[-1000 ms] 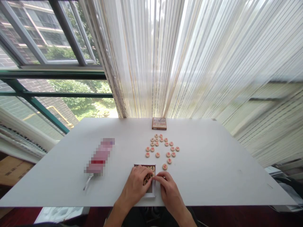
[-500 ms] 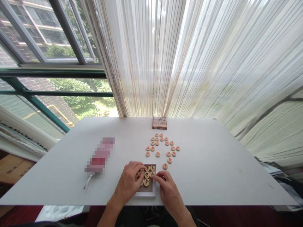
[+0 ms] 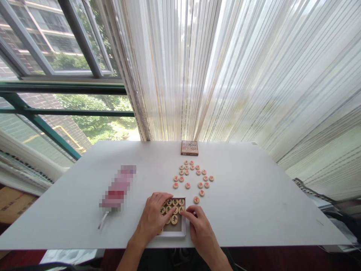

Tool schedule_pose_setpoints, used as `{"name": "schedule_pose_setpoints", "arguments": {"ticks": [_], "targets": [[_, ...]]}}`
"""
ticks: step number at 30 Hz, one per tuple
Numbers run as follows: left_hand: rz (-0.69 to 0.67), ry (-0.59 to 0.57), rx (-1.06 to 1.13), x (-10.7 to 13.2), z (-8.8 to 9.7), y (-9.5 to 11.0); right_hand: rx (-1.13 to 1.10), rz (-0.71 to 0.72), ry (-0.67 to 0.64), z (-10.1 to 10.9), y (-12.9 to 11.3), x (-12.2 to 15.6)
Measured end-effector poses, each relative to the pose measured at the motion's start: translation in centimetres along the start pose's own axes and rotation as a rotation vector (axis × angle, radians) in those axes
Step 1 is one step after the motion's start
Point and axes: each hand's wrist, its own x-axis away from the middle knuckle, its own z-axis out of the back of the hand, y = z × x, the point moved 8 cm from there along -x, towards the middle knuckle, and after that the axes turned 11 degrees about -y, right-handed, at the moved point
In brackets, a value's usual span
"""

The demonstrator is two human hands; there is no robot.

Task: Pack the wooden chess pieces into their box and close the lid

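Note:
A shallow white-walled box (image 3: 183, 226) near the table's front edge holds round wooden Chinese chess pieces with black characters (image 3: 174, 219), set in rows. My left hand (image 3: 153, 212) lies over the box's left side, hiding some of the pieces. Its fingers reach to the far wall, and the thumb, spread from them, rests on the pieces. From the right side, my right hand (image 3: 200, 226) reaches over the wall with bent fingers. Its fingertips pinch at a black-lettered piece (image 3: 181, 210) at the right end of the second row.
Beyond the box, several loose pieces, mostly red-lettered (image 3: 200, 185), lie scattered on the white table (image 3: 254, 195). A flat printed box (image 3: 189, 148) stands at the table's far edge. Left of them lies a blurred pink-red item (image 3: 118, 188) with a strap. A sheer curtain (image 3: 225, 75) hangs behind.
My left thumb has moved a little right and down over the pieces, uncovering more of the upper rows. My right hand stays at the same piece. The view has shifted slightly.

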Motion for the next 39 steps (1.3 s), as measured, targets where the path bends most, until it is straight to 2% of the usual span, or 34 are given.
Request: {"name": "schedule_pose_setpoints", "arguments": {"ticks": [9, 17, 23, 27, 29, 33, 39], "targets": [[0.001, 0.052, 0.026, -0.3, 1.1, -0.4, -0.080, -0.037, 0.022, 0.4, 0.6, 0.1], [-0.032, 0.080, 0.087, -2.0, 2.1, -1.7, -0.111, -0.061, 0.071, 1.2, 0.1, 0.0], [-0.048, 0.165, 0.126, -3.6, 4.7, -1.4, -0.134, -0.072, 0.078, 1.3, 0.2, -0.1], [-0.067, 0.200, 0.165, -5.6, 6.2, -1.4, -0.144, -0.069, 0.083, 1.5, 0.2, 0.0], [-0.064, 0.166, 0.177, -7.0, 6.2, -1.9, -0.147, -0.064, 0.093, 1.6, 0.1, 0.0], [-0.064, 0.033, 0.183, -9.8, 4.8, -2.9, -0.152, -0.058, 0.117, 1.7, 0.2, 0.1], [-0.104, -0.058, 0.175, -12.5, 3.0, -3.0, -0.153, -0.073, 0.136, 1.9, 0.3, 0.1]]}}
